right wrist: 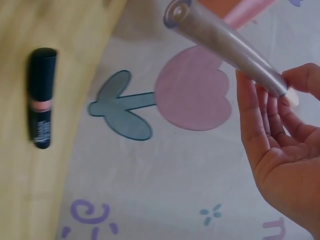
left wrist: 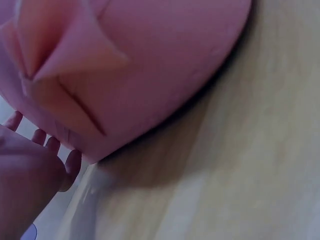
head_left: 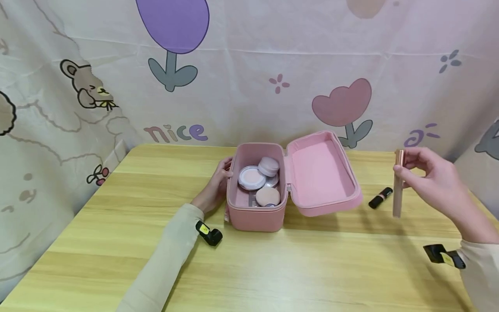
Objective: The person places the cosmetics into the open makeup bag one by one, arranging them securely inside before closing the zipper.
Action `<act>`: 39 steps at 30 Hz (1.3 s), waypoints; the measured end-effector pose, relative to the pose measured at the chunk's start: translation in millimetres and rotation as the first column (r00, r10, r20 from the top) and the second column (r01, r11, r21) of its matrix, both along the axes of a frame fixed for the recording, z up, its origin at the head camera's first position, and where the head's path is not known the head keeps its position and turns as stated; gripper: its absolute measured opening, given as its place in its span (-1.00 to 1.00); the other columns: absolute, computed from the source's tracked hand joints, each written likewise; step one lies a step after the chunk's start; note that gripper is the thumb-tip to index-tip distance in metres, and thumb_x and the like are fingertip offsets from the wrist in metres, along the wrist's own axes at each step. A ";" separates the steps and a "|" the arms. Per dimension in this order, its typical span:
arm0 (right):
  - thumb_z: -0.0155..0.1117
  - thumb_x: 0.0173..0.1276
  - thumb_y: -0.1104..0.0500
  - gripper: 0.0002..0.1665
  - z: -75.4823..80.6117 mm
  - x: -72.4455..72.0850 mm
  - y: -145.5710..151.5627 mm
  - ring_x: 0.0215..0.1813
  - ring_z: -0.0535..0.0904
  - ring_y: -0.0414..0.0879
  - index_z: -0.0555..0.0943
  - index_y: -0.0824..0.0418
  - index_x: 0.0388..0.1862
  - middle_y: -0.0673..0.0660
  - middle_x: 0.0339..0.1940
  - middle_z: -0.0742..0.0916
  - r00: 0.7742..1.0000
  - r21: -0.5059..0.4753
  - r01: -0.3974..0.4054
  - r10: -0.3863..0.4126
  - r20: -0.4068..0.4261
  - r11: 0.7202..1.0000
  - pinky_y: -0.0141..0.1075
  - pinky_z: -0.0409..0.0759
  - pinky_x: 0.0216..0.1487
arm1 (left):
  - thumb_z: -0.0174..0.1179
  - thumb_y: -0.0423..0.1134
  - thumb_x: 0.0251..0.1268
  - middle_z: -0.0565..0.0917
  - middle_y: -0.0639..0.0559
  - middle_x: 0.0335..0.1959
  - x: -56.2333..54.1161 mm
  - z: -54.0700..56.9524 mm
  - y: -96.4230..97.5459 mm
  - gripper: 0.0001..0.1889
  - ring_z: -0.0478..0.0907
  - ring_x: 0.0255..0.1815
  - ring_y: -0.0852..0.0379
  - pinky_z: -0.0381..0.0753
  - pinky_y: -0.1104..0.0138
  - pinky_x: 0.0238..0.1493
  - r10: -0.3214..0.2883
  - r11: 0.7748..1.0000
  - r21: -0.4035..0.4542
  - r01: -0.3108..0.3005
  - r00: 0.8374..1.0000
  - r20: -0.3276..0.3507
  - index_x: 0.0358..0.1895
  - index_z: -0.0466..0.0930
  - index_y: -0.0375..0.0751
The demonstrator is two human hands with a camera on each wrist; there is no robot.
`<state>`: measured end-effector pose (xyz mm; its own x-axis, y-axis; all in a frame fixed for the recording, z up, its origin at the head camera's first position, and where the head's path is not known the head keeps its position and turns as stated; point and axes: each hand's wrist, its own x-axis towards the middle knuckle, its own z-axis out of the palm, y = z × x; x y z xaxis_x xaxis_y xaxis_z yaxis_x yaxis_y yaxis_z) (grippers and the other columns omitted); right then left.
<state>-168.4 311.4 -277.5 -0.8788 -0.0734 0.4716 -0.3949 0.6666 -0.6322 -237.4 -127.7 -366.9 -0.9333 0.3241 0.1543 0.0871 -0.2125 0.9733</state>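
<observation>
Head view: what's gripped?
— Right hand (head_left: 434,180) pinches a slim tube (head_left: 397,197), I report, above the table (head_left: 312,277) near a black lipstick (head_left: 380,198); left hand (head_left: 213,187), relaxed, touches the pink case (head_left: 255,220).

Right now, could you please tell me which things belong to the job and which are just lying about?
Job: pink case, touched by left hand; round items inside; slim tube in right hand; probably black tube, lying loose.
Just setting: table, patterned cloth.
</observation>
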 end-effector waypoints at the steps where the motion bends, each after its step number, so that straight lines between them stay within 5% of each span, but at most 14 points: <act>1: 0.22 0.30 0.40 -0.57 2.8 0.0 -1.0 -0.32 0.49 -0.56 0.48 -0.07 0.01 -0.27 -0.36 0.56 1.000 -0.010 -0.003 0.003 -0.009 1.000 -0.56 0.52 -0.50 | -0.16 -0.23 0.14 -0.06 -0.20 0.46 0.1 -0.1 0.4 -0.23 -0.05 0.45 -0.12 -0.08 0.05 0.44 -0.002 1.000 0.003 0.002 1.000 -0.001 0.47 -0.14 -0.27; 13: 0.25 0.28 0.39 -0.50 48.5 -5.3 -33.8 -0.29 0.52 -0.43 0.48 -0.02 0.13 -0.25 -0.28 0.60 0.998 -0.002 -0.034 0.034 -0.048 0.999 -0.59 0.52 -0.46 | -0.17 -0.23 0.17 -0.03 -0.16 0.46 1.5 -2.8 0.7 -0.25 -0.03 0.45 -0.06 -0.09 0.09 0.44 0.024 1.000 0.009 -0.024 1.000 0.016 0.49 -0.11 -0.23; 23: 0.20 0.34 0.32 -0.56 106.7 -7.6 -87.3 -0.27 0.59 -0.22 0.46 0.20 0.20 0.06 -0.21 0.61 0.980 0.026 -0.194 0.195 -0.039 0.981 -0.47 0.60 -0.40 | -0.16 -0.23 0.18 -0.05 -0.14 0.49 1.9 -2.0 -1.3 -0.25 -0.06 0.47 -0.05 -0.09 0.09 0.44 0.008 1.000 0.025 -0.009 1.000 0.026 0.51 -0.12 -0.19; 29: 0.17 0.37 0.32 -0.60 124.4 -14.2 -120.9 -0.32 0.63 -0.09 0.43 0.26 0.17 0.20 -0.20 0.59 0.944 -0.020 -0.327 0.328 0.028 0.945 -0.31 0.65 -0.42 | -0.16 -0.22 0.19 -0.07 -0.15 0.49 1.8 -4.0 -1.0 -0.25 -0.07 0.48 -0.09 -0.11 0.05 0.44 -0.003 1.000 0.025 0.003 1.000 0.021 0.50 -0.12 -0.20; 39: 0.16 0.34 0.41 -0.63 126.4 -24.8 -161.6 -0.24 0.62 -0.06 0.39 0.38 0.12 0.28 -0.20 0.62 0.874 -0.098 -0.475 0.482 0.067 0.875 -0.24 0.67 -0.33 | -0.18 -0.25 0.23 -0.05 -0.12 0.49 7.0 -1.2 1.3 -0.28 -0.07 0.47 -0.05 -0.09 0.09 0.44 -0.006 0.999 0.050 0.004 0.999 0.046 0.50 -0.11 -0.19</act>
